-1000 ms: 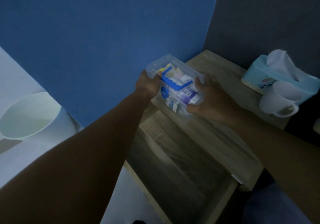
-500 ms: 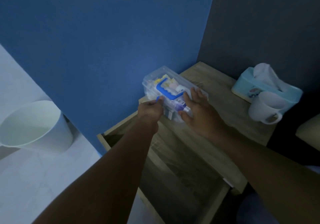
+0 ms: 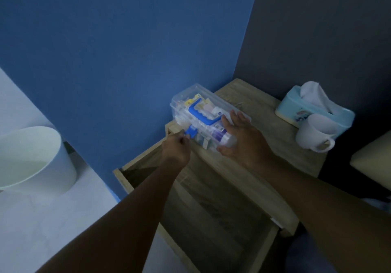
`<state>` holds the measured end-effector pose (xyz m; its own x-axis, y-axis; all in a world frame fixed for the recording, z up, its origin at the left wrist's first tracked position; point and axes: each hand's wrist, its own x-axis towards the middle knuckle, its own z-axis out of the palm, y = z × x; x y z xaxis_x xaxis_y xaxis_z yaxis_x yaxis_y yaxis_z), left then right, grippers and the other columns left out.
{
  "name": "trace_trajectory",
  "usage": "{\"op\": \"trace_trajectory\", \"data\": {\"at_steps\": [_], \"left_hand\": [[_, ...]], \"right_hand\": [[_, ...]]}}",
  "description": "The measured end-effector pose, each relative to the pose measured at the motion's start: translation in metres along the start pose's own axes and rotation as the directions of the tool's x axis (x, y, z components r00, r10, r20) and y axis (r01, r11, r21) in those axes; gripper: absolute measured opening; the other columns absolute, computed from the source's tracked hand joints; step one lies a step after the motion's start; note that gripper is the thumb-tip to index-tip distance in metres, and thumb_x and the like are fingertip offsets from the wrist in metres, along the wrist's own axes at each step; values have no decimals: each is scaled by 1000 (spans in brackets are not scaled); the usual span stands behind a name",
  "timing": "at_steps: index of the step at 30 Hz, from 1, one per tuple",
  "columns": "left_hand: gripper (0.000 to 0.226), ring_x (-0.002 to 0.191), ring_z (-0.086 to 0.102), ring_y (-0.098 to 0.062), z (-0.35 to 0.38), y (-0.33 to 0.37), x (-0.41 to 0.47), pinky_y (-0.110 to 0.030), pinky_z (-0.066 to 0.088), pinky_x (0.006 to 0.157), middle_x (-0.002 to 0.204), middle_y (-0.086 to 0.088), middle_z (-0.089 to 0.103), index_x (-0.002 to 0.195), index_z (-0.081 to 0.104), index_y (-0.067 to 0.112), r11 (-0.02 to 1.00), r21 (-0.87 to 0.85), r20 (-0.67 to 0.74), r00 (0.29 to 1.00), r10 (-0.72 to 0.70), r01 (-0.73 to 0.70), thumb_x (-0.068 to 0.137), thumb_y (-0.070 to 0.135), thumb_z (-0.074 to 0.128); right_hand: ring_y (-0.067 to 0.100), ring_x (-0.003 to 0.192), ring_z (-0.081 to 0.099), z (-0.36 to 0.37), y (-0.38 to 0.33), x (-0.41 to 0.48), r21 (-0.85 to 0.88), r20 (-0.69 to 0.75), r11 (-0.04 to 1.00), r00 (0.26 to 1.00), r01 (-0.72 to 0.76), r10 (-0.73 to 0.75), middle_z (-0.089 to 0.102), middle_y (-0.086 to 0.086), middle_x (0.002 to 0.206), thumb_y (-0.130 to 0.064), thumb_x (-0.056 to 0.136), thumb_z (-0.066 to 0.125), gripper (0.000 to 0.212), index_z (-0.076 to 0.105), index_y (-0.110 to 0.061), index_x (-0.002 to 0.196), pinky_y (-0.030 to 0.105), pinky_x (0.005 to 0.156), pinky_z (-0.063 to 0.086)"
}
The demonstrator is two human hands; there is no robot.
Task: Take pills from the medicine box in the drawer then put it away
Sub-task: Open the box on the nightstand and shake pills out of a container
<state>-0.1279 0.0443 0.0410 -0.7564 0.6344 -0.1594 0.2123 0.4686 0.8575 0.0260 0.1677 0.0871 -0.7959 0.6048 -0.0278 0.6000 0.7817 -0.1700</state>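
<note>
The medicine box [image 3: 190, 97] is clear plastic with a blue handle and blue front latch [image 3: 191, 133], full of packets and bottles. It rests on the wooden bedside table top [image 3: 273, 143], near the blue wall. My left hand [image 3: 175, 149] pinches the blue latch at the box's near side. My right hand [image 3: 243, 139] lies flat on the box's right end, fingers spread, steadying it. Below my arms the wooden drawer [image 3: 211, 213] stands pulled out and looks bare inside.
A light blue tissue box [image 3: 296, 112] and a white mug [image 3: 313, 133] stand at the table's right back. A white bin [image 3: 31, 156] is on the floor at left. A cream cushion edge [image 3: 372, 160] shows at far right.
The box has come down from my two-handed hold onto the table top. My left hand shifted to the blue latch; my right hand loosened to a flat rest on the box.
</note>
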Motion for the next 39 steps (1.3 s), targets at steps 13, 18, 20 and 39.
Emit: {"op": "trace_trajectory", "data": {"at_steps": [13,18,20,39], "left_hand": [[68,152,15,-23,-21,17,-19,-36,19,122,165,-11,14,156,11,9,882,395,255,953,164,-257,96,6,42],[77,153,-3,-26,-9,31,-12,-35,9,124,165,-14,-8,156,0,6,763,485,273,902,333,-428,94,8,47],[79,153,-6,-26,-6,34,-5,-35,5,124,165,-14,-10,156,-1,7,703,541,291,887,359,-462,94,12,48],[77,151,-14,-30,1,21,8,-35,0,121,164,-14,-18,153,-14,5,550,668,349,864,362,-501,95,2,36]], "right_hand": [[17,143,37,-41,-10,-6,507,-81,862,995,-2,50,37,-1,158,-18,86,72,93,14,-35,157,33,115,36],[13,113,65,-72,9,12,482,-337,868,940,119,59,67,-1,129,-4,83,63,57,59,-22,138,16,95,44],[19,111,67,-84,23,19,358,-475,913,880,193,0,72,8,121,1,86,62,33,72,-4,117,16,97,43],[38,146,28,-37,74,83,335,-188,835,837,-437,514,17,19,162,3,87,58,73,26,-1,152,33,115,29]]}}
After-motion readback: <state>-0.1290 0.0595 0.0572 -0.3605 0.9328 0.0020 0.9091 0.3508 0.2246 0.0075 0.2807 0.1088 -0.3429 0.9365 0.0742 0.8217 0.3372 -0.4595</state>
